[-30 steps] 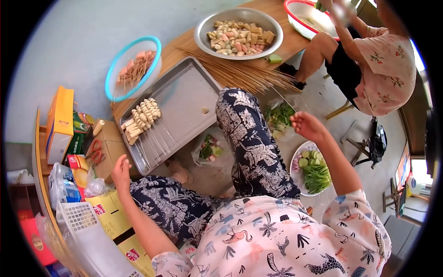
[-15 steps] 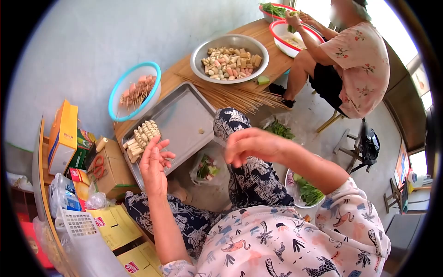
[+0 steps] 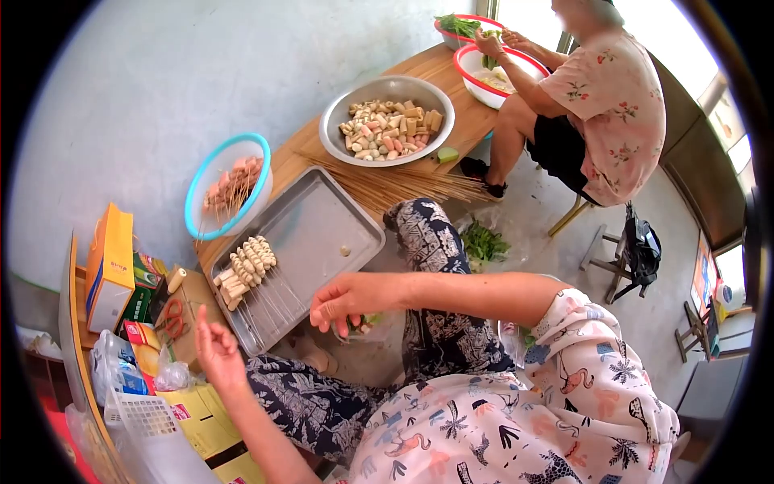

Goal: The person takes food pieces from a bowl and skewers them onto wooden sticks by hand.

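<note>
My left hand [image 3: 219, 351] is raised beside the cardboard box, left of the metal tray [image 3: 322, 226]. Its fingers are apart and nothing is in them. Over the tray's near right corner hangs my right hand [image 3: 351, 302], fingers loosely bent and apart, with nothing visible in it. In the tray's left part lie several skewers of pale, spiral-cut food pieces [image 3: 252, 260], their thin sticks [image 3: 278, 302] pointing toward me. One small pale piece [image 3: 345, 251] lies alone on the tray.
A steel bowl [image 3: 329, 133] of cut pieces, bamboo sticks [image 3: 403, 184] and a blue-rimmed basin [image 3: 266, 153] of pink skewers stand on the wooden table [image 3: 302, 139]. Another person [image 3: 605, 105] handles greens at red-rimmed basins. Left are red scissors [image 3: 172, 317] and boxes [image 3: 113, 266].
My left hand has moved down and left, away from the skewers, uncovering their sticks. My right hand has moved left and down toward the tray's near corner. The camera view has shifted slightly.
</note>
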